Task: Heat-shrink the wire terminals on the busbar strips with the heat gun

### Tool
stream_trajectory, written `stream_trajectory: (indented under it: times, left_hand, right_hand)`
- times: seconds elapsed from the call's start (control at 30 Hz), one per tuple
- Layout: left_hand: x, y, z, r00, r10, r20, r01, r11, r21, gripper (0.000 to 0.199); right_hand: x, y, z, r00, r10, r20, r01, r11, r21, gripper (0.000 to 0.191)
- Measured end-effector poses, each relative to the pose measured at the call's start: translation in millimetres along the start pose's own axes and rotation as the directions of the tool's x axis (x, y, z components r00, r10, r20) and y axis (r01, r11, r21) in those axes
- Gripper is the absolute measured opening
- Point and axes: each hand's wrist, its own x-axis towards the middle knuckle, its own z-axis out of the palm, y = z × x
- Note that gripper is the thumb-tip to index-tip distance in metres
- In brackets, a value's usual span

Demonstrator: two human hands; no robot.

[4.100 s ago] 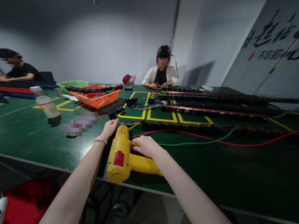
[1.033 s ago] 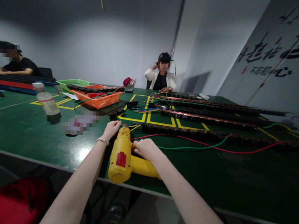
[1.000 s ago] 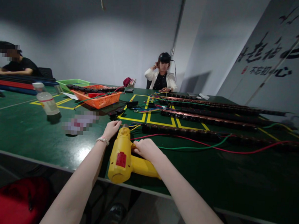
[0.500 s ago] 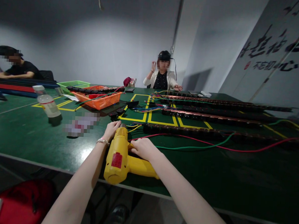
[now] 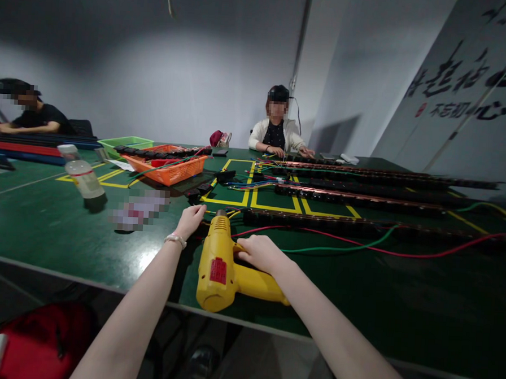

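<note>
A yellow heat gun (image 5: 217, 261) with a red label lies on its side above the green table, nozzle pointing away from me. My right hand (image 5: 258, 252) is closed around its handle. Left of the nozzle, my left hand (image 5: 191, 220) is pinched at the ends of thin yellow and dark wires (image 5: 233, 213). Those wires come from the near end of a long black strip (image 5: 310, 221) that stretches to the right. A red wire (image 5: 318, 233) and a green wire (image 5: 338, 251) curve along in front of the strip.
A bottle (image 5: 82, 172) and a blurred flat object (image 5: 139, 210) are at the left. Behind them are an orange basket (image 5: 169, 171) and a green basket (image 5: 126, 144). More black strips (image 5: 363, 198) lie farther back. One person sits across the table, another at the far left.
The heat gun and my right hand have shifted right, away from my left hand, which stays nearly in place. The person across has lowered a raised hand to the table.
</note>
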Motion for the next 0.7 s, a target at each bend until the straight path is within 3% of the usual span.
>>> stream_trajectory:
  times: [0.37, 0.7]
  left_hand:
    - [-0.7, 0.7, -0.3, 1.000, 0.006, 0.006, -0.006, 1.000, 0.014, 0.042]
    - [1.4, -2.0, 3.0, 1.000, -0.009, -0.009, 0.010, 1.000, 0.019, 0.043]
  right_hand:
    - [-20.5, 20.8, -3.9, 0.997, 0.076, 0.002, -0.076, 0.997, 0.002, 0.019]
    - [-16.6, 12.7, -2.7, 0.997, 0.074, -0.009, -0.074, 0.996, -0.045, 0.018]
